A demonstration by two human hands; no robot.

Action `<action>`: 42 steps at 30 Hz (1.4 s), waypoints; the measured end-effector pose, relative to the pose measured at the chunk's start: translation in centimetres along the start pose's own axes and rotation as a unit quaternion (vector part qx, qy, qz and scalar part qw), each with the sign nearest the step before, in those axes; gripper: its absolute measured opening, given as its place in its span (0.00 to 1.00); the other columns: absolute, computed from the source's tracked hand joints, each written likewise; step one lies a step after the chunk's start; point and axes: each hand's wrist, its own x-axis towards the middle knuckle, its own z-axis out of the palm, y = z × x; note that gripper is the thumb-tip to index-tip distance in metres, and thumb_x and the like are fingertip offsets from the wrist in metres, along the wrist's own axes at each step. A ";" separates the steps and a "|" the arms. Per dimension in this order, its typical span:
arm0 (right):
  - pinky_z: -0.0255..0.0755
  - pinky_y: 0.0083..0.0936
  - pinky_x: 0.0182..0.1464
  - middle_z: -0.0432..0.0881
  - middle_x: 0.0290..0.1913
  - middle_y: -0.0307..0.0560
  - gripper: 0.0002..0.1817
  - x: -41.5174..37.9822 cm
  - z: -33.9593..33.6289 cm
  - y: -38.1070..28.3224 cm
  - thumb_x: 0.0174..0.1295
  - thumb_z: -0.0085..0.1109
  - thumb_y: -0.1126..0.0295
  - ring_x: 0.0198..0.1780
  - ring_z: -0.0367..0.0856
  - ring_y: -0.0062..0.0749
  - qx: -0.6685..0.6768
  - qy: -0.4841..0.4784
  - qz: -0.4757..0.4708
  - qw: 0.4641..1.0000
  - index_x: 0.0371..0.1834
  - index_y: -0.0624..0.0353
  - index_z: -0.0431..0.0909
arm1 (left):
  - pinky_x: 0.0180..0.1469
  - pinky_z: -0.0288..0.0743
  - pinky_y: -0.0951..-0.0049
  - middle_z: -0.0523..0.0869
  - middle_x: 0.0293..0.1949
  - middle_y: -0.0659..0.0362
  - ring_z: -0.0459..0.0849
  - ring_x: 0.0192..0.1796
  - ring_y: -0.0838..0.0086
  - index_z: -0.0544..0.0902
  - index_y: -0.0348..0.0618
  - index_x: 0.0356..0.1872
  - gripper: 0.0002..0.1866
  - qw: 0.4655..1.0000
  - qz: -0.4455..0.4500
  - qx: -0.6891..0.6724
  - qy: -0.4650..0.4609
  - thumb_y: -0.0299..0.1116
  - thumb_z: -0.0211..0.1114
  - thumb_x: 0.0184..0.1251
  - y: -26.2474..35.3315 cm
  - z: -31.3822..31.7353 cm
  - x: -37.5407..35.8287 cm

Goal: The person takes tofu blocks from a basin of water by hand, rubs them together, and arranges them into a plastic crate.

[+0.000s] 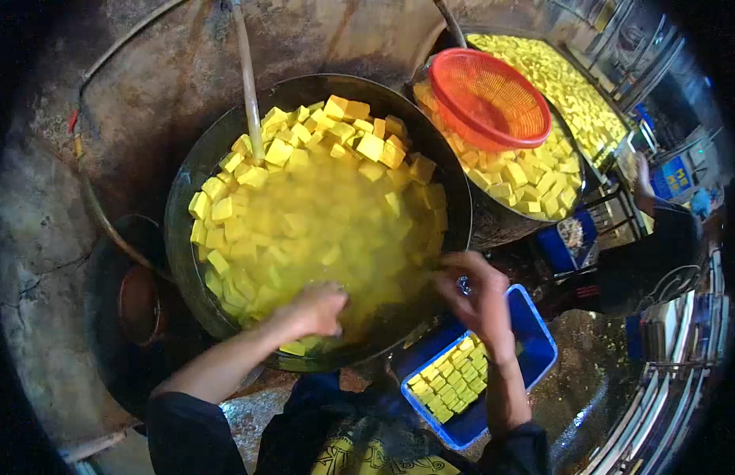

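A large round metal pan [177, 237] holds cloudy yellow liquid and many yellow tofu blocks [279, 152], piled at the far side and sunk nearer me. My left hand [318, 309] is closed at the liquid's surface near the pan's front; its fingertips are hidden, so what it grips cannot be made out. Over the pan's right rim, my right hand [480, 294] is blurred, its thumb and fingers apart around a gap with no block visible. Below it stands a blue crate [542, 328], with small yellow blocks [451, 378] in rows on its left side.
A pale pole [249, 87] leans into the pan. Behind right, a red plastic basket [490, 99] rests on a second vat of yellow blocks [526, 178]. Beyond lies a wide tray of yellow pieces [550, 79]. Another person's dark sleeve [660, 253] shows at right. A hose [98, 210] runs along the left wall.
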 end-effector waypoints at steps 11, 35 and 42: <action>0.75 0.42 0.48 0.80 0.42 0.62 0.37 8.8 22.1 6.2 0.49 0.65 0.58 0.46 0.79 0.53 -0.381 -0.238 -0.043 0.892 0.62 0.59 0.61 | 0.46 0.76 0.58 0.84 0.40 0.46 0.83 0.43 0.55 0.83 0.38 0.40 0.16 0.986 0.122 -0.037 -0.106 0.25 0.66 0.45 -5.8 0.5 2.3; 0.78 0.36 0.38 0.82 0.41 0.52 0.26 26.3 29.6 -0.2 0.56 0.63 0.59 0.36 0.83 0.43 -0.271 -0.115 -0.024 0.956 0.57 0.55 0.72 | 0.52 0.73 0.65 0.80 0.48 0.52 0.77 0.52 0.64 0.78 0.40 0.46 0.24 0.961 0.078 -0.226 0.142 0.38 0.71 0.47 -21.2 -5.0 4.8; 0.70 0.24 0.54 0.82 0.44 0.43 0.19 25.0 22.1 3.5 0.56 0.62 0.66 0.51 0.79 0.26 0.432 -0.307 -0.017 0.848 0.48 0.65 0.75 | 0.46 0.79 0.66 0.80 0.43 0.61 0.82 0.42 0.70 0.75 0.47 0.49 0.17 0.453 0.033 -0.864 0.217 0.44 0.55 0.63 -21.0 -3.7 7.0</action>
